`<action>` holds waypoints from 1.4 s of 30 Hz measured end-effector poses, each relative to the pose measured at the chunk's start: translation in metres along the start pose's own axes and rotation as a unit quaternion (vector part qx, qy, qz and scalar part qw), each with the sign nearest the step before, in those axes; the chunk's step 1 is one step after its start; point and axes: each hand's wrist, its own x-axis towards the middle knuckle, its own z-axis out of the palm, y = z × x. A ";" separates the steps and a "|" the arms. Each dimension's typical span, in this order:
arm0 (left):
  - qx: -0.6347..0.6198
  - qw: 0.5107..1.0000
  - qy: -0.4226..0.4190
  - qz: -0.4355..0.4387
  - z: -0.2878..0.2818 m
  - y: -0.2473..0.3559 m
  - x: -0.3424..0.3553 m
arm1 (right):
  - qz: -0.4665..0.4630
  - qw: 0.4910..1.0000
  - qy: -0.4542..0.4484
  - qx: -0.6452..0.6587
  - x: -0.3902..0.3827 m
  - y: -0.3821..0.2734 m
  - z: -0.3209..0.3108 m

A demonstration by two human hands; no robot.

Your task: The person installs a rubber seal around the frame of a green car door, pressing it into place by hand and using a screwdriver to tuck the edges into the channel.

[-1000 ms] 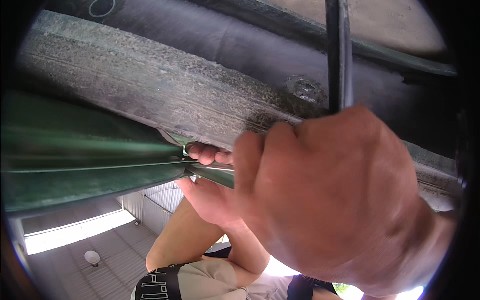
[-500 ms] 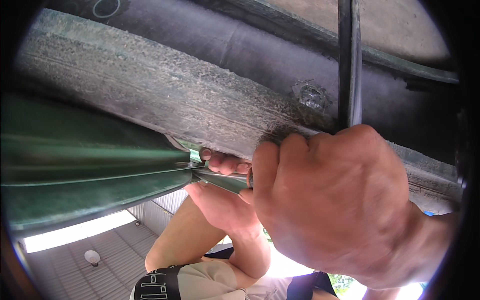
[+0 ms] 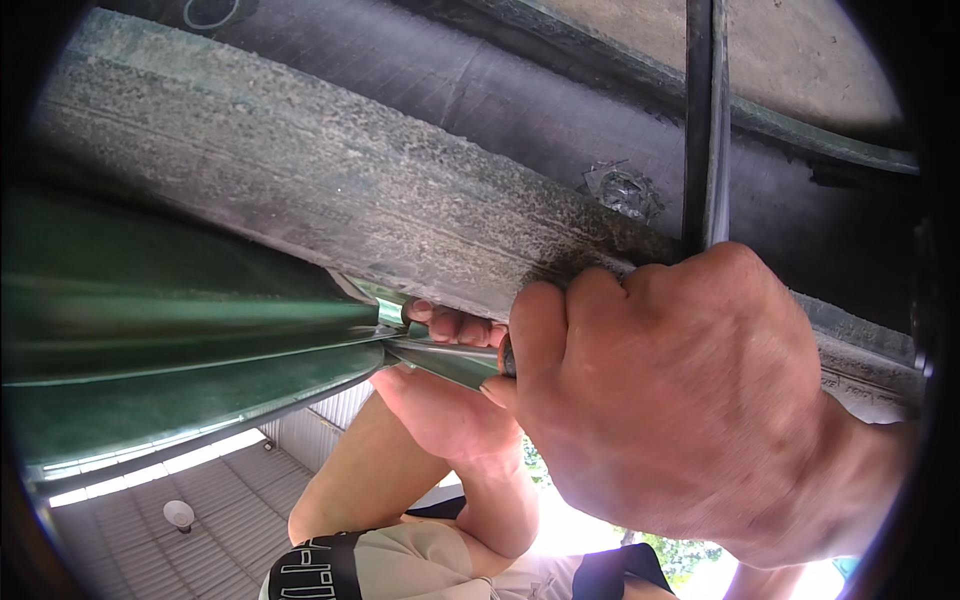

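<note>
My right hand (image 3: pixel 670 410) comes in from the right edge, closed in a fist against the lower lip of the grey weathered beam (image 3: pixel 330 180). A dark rounded end (image 3: pixel 508 356) shows beside its thumb; the rest of what it grips is hidden. A narrow silvery strip (image 3: pixel 450 355) runs from that end to the green metal panel (image 3: pixel 190 310) at left. My left hand (image 3: pixel 430 400) is at the panel's right end, its fingers curled over the green edge and strip, its palm below. Its grip is partly covered by the strip and my right fist.
A black upright bar (image 3: pixel 705 130) drops to behind my right knuckles. Above the beam lies a dark smooth surface (image 3: pixel 540 120) with a crumpled shiny patch (image 3: pixel 625 190). Beige cloth with a black band (image 3: pixel 420 560) is at the bottom, near a corrugated ceiling (image 3: pixel 130 550) with a lamp (image 3: pixel 179 516).
My right fist and the dark end beside it sit slightly farther right. The green panel's lower edge has tilted a little in the picture. Both hands keep their grip.
</note>
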 end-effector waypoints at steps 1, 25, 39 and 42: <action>-0.005 1.000 -0.004 -0.006 0.000 0.000 0.000 | 0.011 1.000 0.011 -0.002 -0.002 -0.002 0.002; -0.098 0.993 -0.035 -0.058 0.021 0.005 -0.008 | -0.059 0.993 0.067 -0.077 0.007 0.011 0.005; 0.001 0.999 0.042 -0.027 0.024 0.006 -0.020 | -0.079 0.995 0.035 0.058 0.001 0.027 0.012; -0.010 0.998 0.052 -0.040 0.025 0.003 -0.015 | -0.091 0.989 0.035 0.113 -0.002 0.036 0.021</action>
